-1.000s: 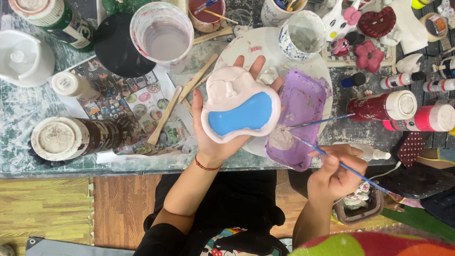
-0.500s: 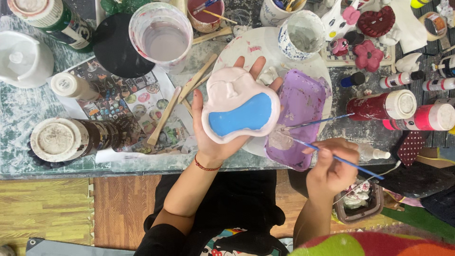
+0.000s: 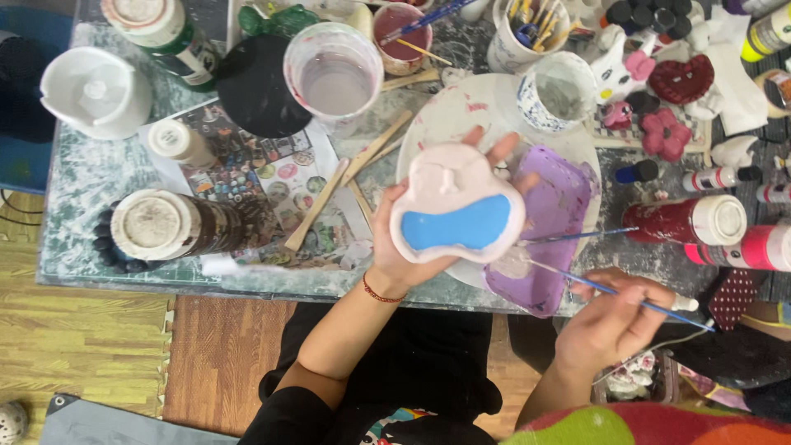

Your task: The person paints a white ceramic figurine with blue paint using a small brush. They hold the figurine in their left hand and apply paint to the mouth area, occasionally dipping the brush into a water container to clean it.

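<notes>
Plaster figurine (image 3: 457, 206), matte, blue-painted patch, cradled in left hand (image 3: 404, 247); thin brush (image 3: 610, 290) pinched in right hand (image 3: 614, 325).

Craft or hobby painting spot, likely a small art studio or home worktable: paint-smeared tabletop (image 3: 74, 198) crowded with squeeze paint bottles (image 3: 688, 221), a cup of brushes (image 3: 523, 33), cloudy rinse-water cups (image 3: 334, 78) and wooden stir sticks (image 3: 317, 206). A white plate (image 3: 461, 115) and purple tray (image 3: 552, 214) serve as palettes; painted plaster figures, a red heart (image 3: 682, 80) and pink flower (image 3: 666, 133), sit at the far edge. Wood-pattern floor (image 3: 91, 346) below.
</notes>
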